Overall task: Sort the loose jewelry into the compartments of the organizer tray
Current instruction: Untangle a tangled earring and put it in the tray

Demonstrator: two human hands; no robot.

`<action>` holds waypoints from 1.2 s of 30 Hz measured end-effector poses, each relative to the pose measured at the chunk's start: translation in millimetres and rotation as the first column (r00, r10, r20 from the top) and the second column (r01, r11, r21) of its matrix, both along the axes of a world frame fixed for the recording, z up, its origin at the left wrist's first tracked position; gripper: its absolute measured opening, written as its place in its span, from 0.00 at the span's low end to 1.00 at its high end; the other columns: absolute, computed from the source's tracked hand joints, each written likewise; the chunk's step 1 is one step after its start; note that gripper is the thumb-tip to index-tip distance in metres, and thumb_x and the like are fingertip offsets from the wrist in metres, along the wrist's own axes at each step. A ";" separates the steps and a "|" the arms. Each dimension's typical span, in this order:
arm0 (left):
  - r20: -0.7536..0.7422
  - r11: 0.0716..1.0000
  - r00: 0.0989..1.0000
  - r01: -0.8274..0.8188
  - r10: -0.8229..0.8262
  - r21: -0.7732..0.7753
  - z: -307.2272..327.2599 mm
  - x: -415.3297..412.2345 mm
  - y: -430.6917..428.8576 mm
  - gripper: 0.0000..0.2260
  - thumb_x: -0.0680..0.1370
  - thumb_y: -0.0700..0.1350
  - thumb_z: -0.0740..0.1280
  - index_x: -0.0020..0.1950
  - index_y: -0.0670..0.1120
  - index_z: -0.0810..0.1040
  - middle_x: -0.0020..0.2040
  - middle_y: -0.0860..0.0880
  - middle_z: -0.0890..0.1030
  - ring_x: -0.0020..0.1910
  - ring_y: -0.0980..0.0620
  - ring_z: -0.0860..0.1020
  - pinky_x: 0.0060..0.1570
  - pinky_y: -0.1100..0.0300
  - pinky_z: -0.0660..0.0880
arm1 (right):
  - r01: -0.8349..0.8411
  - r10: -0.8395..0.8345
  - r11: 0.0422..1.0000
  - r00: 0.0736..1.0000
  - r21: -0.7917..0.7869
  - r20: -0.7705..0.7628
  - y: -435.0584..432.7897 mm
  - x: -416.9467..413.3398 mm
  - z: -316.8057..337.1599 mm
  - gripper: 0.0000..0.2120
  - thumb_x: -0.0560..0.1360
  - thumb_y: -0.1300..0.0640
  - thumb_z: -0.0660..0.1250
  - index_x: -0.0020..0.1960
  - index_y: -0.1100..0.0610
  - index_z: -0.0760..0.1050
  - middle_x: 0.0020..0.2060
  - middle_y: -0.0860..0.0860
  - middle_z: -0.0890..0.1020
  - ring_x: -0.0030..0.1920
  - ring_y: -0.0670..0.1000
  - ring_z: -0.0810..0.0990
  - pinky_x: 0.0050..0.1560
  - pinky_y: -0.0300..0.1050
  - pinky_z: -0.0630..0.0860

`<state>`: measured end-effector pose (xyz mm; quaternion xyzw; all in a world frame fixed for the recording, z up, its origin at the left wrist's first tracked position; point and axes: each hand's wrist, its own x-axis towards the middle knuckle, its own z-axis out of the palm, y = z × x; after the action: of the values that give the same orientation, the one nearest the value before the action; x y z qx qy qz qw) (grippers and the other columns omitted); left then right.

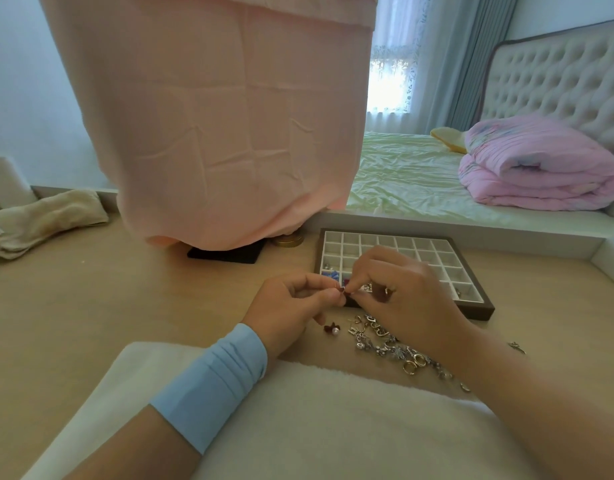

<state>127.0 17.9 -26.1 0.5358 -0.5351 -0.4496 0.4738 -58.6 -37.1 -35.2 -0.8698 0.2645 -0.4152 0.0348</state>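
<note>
view: head camera, looking down at the desk [125,306]
left hand [291,306]: thumb and forefinger are closing tight on a small dark jewelry piece [342,289]; the other fingers are curling under, and a light blue wristband [215,382] is sitting on the wrist
right hand [402,292]: thumb and forefinger are pinching the same piece from the 3 o'clock side; the remaining fingers are curling loosely, holding nothing else that I can see
piece location: it is hanging in the air between both sets of fingertips, over the near-left corner of the organizer tray [480,311]; too small to tell its type
tray: it is lying flat on the desk at 2 o'clock from the left hand, dark frame, white grid; blue beads [331,273] are sitting in the near-left compartment, and a few more near-row cells are holding small bits, partly hidden by the right hand
loose jewelry pile [385,344]: silver items are lying on the desk at 6 o'clock from the tray, under the right wrist; gold hoop rings [414,363] are lying at its 5 o'clock end
dark red pearl earring [332,329]: it is lying alone at 9 o'clock from the pile, just below the left hand
pink cloth [229,133]: it is hanging over something at 12 o'clock, above a black base [229,253]
white fleece pad [316,427]: it is lying under both forearms at 6 o'clock
</note>
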 end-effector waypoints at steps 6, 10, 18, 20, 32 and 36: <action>-0.025 0.996 0.998 -0.059 0.061 0.066 -1.3 1.8 -0.8 0.04 0.76 0.44 0.70 0.49 0.48 0.84 0.36 0.56 0.84 0.28 0.60 0.75 0.27 0.68 0.70 | -0.074 -0.048 0.820 0.979 0.568 0.197 6.9 3.3 0.8 0.16 0.71 0.62 0.78 0.55 0.47 0.81 0.45 0.43 0.85 0.32 0.46 0.81 0.37 0.41 0.81; 0.004 0.997 0.998 -0.066 0.066 0.042 -1.0 0.8 -0.2 0.03 0.77 0.44 0.70 0.48 0.48 0.84 0.37 0.54 0.85 0.29 0.59 0.75 0.26 0.69 0.69 | -0.206 -0.057 0.665 0.944 0.718 0.324 10.0 4.2 3.9 0.08 0.74 0.66 0.74 0.50 0.55 0.85 0.39 0.51 0.87 0.29 0.45 0.80 0.29 0.33 0.75; 0.060 0.998 0.998 -0.039 0.036 0.051 -2.1 -0.1 0.1 0.05 0.79 0.44 0.67 0.46 0.48 0.83 0.39 0.54 0.86 0.31 0.57 0.78 0.27 0.71 0.69 | -0.106 -0.069 0.548 0.983 0.830 0.171 8.4 2.8 7.7 0.07 0.79 0.61 0.69 0.51 0.53 0.86 0.38 0.50 0.87 0.29 0.52 0.75 0.26 0.42 0.71; 0.091 0.999 0.995 -0.044 0.042 0.022 -3.3 -1.4 0.2 0.05 0.79 0.42 0.67 0.45 0.48 0.82 0.37 0.55 0.85 0.29 0.60 0.77 0.26 0.72 0.69 | -0.053 -0.058 0.575 0.993 0.816 0.105 8.2 2.3 9.8 0.07 0.80 0.61 0.68 0.50 0.54 0.85 0.35 0.48 0.86 0.27 0.48 0.75 0.26 0.38 0.72; 0.159 0.987 0.977 -0.129 0.143 -0.100 -2.8 -3.6 2.0 0.04 0.75 0.41 0.72 0.43 0.49 0.84 0.37 0.53 0.86 0.31 0.63 0.78 0.31 0.73 0.71 | 0.135 -0.032 0.717 0.986 0.684 -0.161 9.0 1.6 17.2 0.10 0.81 0.56 0.66 0.42 0.52 0.82 0.35 0.54 0.85 0.28 0.48 0.77 0.37 0.50 0.79; -0.160 0.982 0.976 -0.123 0.146 0.146 -0.4 -1.7 1.9 0.03 0.76 0.42 0.71 0.48 0.45 0.83 0.41 0.49 0.86 0.32 0.55 0.76 0.25 0.65 0.70 | 0.021 -0.100 0.697 0.993 0.717 0.068 13.1 11.1 14.1 0.09 0.81 0.59 0.67 0.44 0.53 0.83 0.36 0.49 0.85 0.26 0.49 0.76 0.30 0.40 0.74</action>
<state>125.3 19.9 -26.5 0.5614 -0.4233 -0.4957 0.5098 -47.5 -24.0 -21.1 -0.7566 0.4312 -0.3244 0.3693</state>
